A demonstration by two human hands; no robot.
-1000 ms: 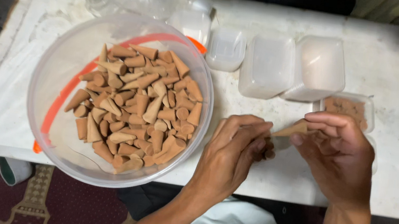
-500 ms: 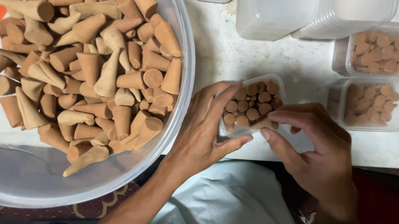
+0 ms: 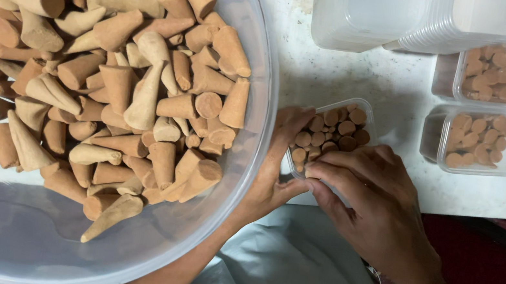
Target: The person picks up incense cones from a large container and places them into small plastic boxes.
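A small clear plastic box, packed with upright brown cones, sits near the table's front edge. My left hand grips the box's left side and near corner. My right hand rests on the box's near edge, its fingertips pressing among the cones; whether it pinches a cone is hidden. A big clear round bowl to the left holds a heap of loose brown cones.
Two more small clear boxes filled with cones stand at the right. A stack of empty clear boxes stands at the back on the white table. White cloth lies over my lap below.
The view has closed in on the table since a second ago. My right hand, which held a single cone, has come down onto the box my left hand holds.
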